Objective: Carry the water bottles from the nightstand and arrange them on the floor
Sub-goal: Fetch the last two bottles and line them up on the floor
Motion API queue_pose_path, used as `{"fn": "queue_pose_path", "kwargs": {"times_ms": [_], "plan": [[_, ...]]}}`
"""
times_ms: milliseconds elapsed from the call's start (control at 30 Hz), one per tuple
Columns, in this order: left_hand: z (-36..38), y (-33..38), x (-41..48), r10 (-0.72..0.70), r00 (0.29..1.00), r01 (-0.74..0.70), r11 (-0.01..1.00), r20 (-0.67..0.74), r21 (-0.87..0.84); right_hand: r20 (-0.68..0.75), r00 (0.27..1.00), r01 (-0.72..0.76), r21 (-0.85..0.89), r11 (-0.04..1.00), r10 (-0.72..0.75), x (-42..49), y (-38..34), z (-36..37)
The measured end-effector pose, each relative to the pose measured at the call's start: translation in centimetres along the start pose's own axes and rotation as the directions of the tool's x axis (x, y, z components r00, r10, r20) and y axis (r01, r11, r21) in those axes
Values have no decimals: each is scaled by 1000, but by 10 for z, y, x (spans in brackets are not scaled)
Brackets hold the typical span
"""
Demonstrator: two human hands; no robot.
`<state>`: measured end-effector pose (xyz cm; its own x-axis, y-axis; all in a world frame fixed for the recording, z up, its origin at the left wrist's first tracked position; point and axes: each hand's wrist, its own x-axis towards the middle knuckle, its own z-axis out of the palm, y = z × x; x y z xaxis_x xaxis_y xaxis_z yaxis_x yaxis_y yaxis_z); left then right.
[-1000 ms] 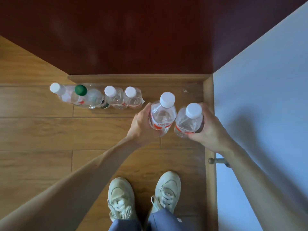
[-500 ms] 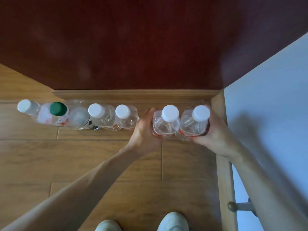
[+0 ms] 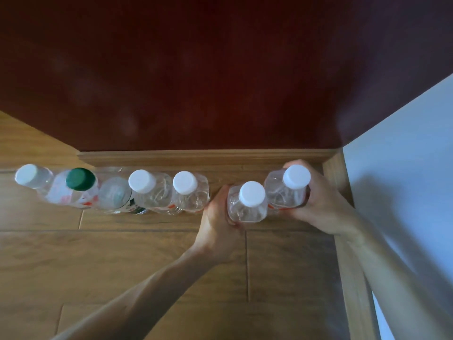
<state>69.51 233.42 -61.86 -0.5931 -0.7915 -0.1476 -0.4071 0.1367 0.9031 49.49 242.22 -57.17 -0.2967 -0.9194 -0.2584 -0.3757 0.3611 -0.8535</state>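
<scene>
Head view, looking straight down at a wooden floor [image 3: 122,261]. A row [image 3: 157,196] of 4 clear bottles stands along the far edge, just in front of a wooden skirting [image 3: 196,155] and a dark red wall [image 3: 220,69]. 3 of them have white caps; the 2nd from the left has a green cap [image 3: 80,178].

My left hand [image 3: 218,222] is wrapped round the left side of bottle 5 [image 3: 245,209], thumb at the near side and fingers curled behind it, just right of the row's last bottle. My right hand [image 3: 326,207] is curled round the right side of bottle 6 [image 3: 282,192], which sits just right of bottle 5 and a little farther, close to the skirting. Both have white caps and stand upright. I cannot tell whether their bases touch the floor.

A pale blue panel [image 3: 404,168] with a wooden edge fills the right side.
</scene>
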Motion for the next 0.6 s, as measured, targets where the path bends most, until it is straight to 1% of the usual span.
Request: {"fn": "queue_pose_path", "kwargs": {"times_ms": [233, 333, 600], "plan": [[0, -4, 2, -31, 998, 28, 999, -48, -46, 26, 1000, 4, -28, 1000, -4, 8, 4, 7], [2, -5, 4, -58, 998, 55, 996, -39, -75, 38, 999, 7, -30, 1000, -6, 8, 7, 10], [8, -12, 10, -73, 997, 72, 991, 1, -115, 61, 998, 16, -37, 999, -14, 10, 17, 9]]}}
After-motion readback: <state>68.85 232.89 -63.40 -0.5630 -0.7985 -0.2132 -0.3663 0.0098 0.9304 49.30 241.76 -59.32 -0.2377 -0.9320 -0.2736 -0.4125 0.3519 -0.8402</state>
